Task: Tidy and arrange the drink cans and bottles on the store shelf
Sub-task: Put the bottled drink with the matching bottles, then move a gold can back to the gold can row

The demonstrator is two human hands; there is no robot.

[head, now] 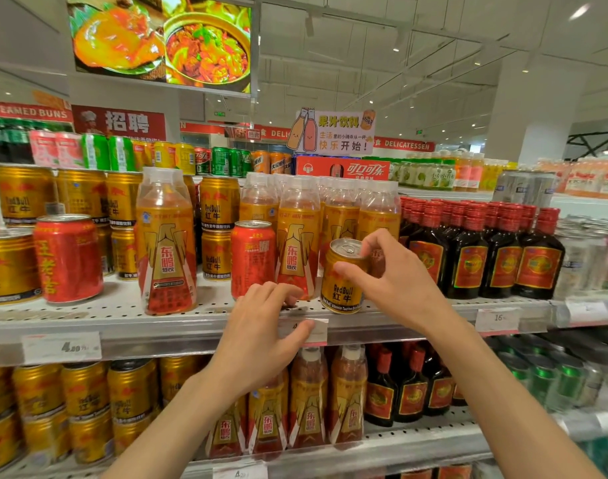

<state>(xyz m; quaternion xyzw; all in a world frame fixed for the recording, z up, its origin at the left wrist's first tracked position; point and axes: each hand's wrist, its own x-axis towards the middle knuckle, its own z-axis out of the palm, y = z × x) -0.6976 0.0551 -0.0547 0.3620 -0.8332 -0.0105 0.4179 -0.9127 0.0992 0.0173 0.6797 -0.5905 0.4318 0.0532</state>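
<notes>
Right hand [392,281] grips gold can [342,281], left hand [261,333] just beside

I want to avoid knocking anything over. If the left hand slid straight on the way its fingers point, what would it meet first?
Probably the orange bottle standing just beyond the left hand, whose fingertips lie on the shelf edge near its base. The red can stands close on the left; depth is hard to judge.

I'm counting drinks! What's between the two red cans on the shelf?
In the head view, one tall orange Dongpeng bottle stands between the left red can and the right red can, with gold Red Bull cans stacked behind.
</notes>
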